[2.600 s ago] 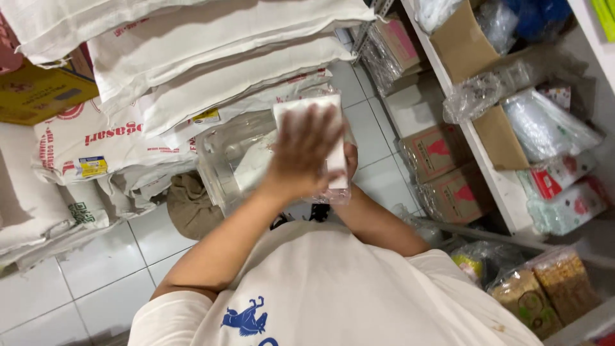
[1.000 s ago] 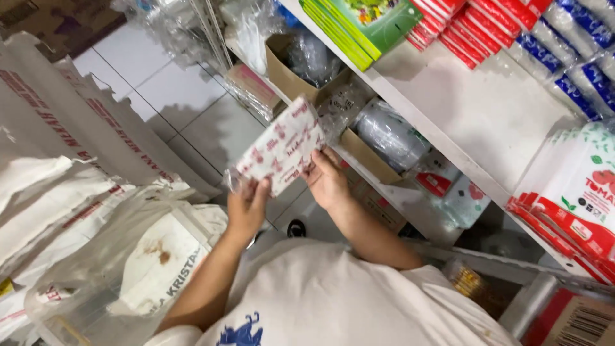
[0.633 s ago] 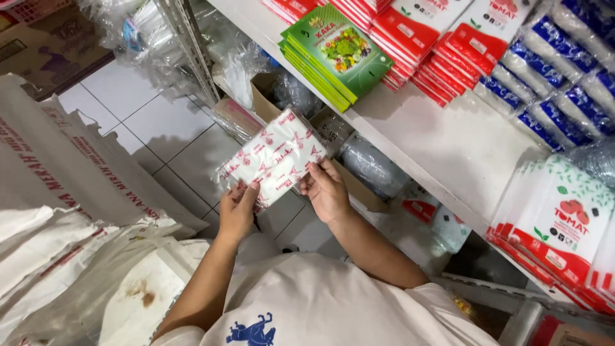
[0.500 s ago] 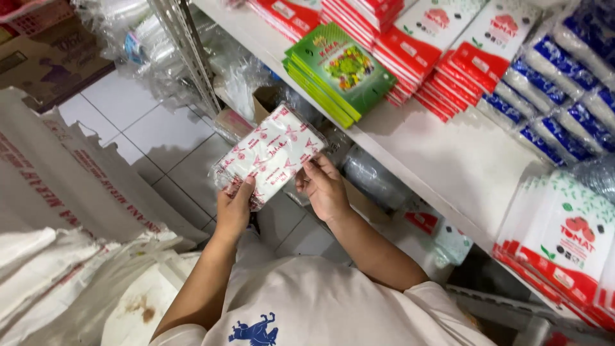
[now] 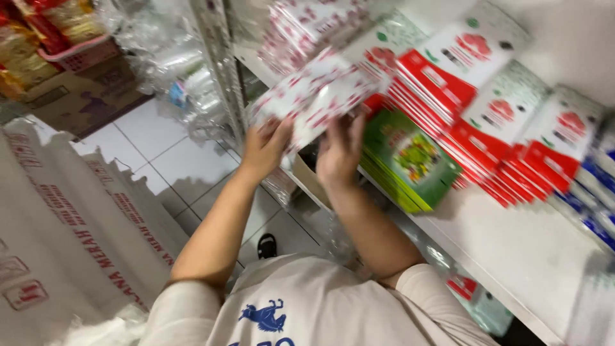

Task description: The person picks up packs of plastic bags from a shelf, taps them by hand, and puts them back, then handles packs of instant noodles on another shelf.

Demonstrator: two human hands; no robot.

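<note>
In the head view, both hands are raised near the upper middle of the frame, each gripping a stack of white packets with red print (image 5: pixel 314 96). The left hand (image 5: pixel 264 148) clasps the stack's lower left edge, fingers curled up onto it. The right hand (image 5: pixel 339 152) holds the lower right edge, fingers spread upward against the back of the packets. The stack is tilted and blurred, held at the front edge of a white shelf (image 5: pixel 512 250), which runs from upper middle to lower right.

Just right of the right hand, a pile of green packets (image 5: pixel 410 160) lies flat on the shelf. Further right stand rows of red-and-white packets (image 5: pixel 461 96), leaning on one another, with blue-and-white packets (image 5: pixel 596 192) at the right edge. More red-printed white packets (image 5: pixel 301 32) sit on the shelf above the held stack.

A metal upright (image 5: pixel 221 70) rises left of the hands, with clear plastic bags (image 5: pixel 173 57) beside it. Large white sacks with red lettering (image 5: pixel 70 218) fill the lower left over a white tiled floor (image 5: pixel 173 154). A brown carton (image 5: pixel 77 96) sits at upper left.
</note>
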